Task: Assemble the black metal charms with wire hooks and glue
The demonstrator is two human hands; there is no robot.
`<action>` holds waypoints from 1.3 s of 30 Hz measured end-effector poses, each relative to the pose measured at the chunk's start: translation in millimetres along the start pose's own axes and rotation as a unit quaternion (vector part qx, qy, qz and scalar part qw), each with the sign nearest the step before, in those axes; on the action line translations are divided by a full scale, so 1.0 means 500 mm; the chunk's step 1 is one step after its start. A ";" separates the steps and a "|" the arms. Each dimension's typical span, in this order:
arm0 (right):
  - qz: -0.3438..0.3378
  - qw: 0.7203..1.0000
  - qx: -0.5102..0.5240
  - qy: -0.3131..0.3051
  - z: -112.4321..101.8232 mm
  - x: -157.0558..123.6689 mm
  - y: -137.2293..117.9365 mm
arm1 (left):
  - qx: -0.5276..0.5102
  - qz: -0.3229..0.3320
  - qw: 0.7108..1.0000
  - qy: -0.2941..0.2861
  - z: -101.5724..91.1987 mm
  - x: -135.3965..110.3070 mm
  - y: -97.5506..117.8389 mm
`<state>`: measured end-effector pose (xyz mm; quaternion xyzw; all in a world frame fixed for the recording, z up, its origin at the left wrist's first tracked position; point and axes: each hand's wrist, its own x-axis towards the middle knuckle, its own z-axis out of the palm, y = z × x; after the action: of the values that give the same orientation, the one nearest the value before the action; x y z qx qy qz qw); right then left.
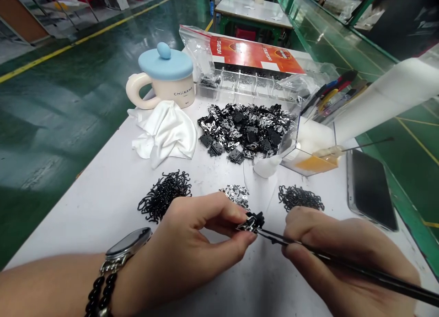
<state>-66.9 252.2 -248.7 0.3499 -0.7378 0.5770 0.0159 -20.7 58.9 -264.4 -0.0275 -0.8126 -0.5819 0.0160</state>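
My left hand pinches a small black-and-silver metal part between thumb and forefinger. My right hand grips long black tweezers, whose tips reach that part. Just beyond my hands lie a heap of black wire hooks, a small pile of silver pieces and another heap of black wire hooks. Farther back sits a large pile of black-and-silver hinge-like parts. Neither hand touches these piles.
On the white table stand a blue-lidded mug, a white cloth, a compartment tray, an acrylic holder with tools, a glue bottle and a phone. The table edge runs along the left.
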 end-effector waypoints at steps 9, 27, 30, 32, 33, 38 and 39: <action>0.021 0.999 0.020 0.027 0.007 -0.006 0.004 | -0.128 -0.057 0.990 0.014 0.006 0.004 0.011; 0.046 0.991 0.050 0.112 0.026 -0.016 -0.005 | 0.005 0.029 0.999 0.039 0.011 -0.012 -0.005; 0.032 0.994 0.062 0.089 0.025 -0.015 -0.004 | 0.006 0.035 0.999 0.033 0.010 -0.013 -0.004; 0.028 0.995 0.059 0.075 0.019 -0.010 -0.005 | 0.004 0.036 0.999 0.028 0.011 -0.013 -0.004; 0.029 0.996 0.049 0.067 0.015 -0.006 -0.007 | 0.002 0.038 0.999 0.028 0.011 -0.013 -0.004; 0.012 0.984 -0.151 -0.090 0.001 0.011 -0.026 | 0.000 0.054 0.998 0.045 0.014 -0.014 -0.007; 0.011 0.977 -0.191 -0.093 0.003 0.011 -0.029 | 0.006 0.051 0.998 0.047 0.015 -0.014 -0.007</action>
<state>-62.5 246.8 -234.6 0.3845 -0.8365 0.3904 0.0073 -13.9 64.7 -270.4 -0.0415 -0.8118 -0.5763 0.0846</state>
